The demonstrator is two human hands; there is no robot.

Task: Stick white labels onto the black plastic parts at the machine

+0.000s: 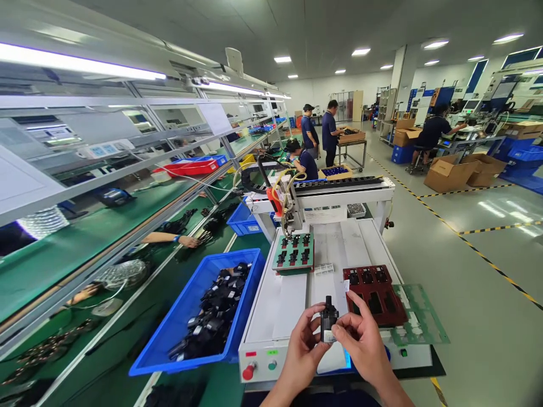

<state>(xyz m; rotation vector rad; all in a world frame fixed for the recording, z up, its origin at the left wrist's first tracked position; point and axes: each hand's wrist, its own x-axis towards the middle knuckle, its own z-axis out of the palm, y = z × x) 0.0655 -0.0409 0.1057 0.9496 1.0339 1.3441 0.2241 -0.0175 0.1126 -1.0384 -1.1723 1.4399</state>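
Both of my hands hold one small black plastic part (328,320) with a white label, just above the front of a white machine (275,316). My left hand (303,347) pinches the part from the left, and my right hand (365,345) closes on it from the right. Right behind my right hand sits a dark red fixture tray (375,294) with several black parts in its pockets. A green fixture tray (293,253) with several black parts lies farther back under the machine's tool head (288,209).
A blue bin (182,322) of black parts stands left of the machine on the green conveyor bench (85,237). Another person's hand (189,241) reaches over that bench. Red and green buttons (259,362) face me. Several people work farther back, with cardboard boxes (449,172) on the floor at right.
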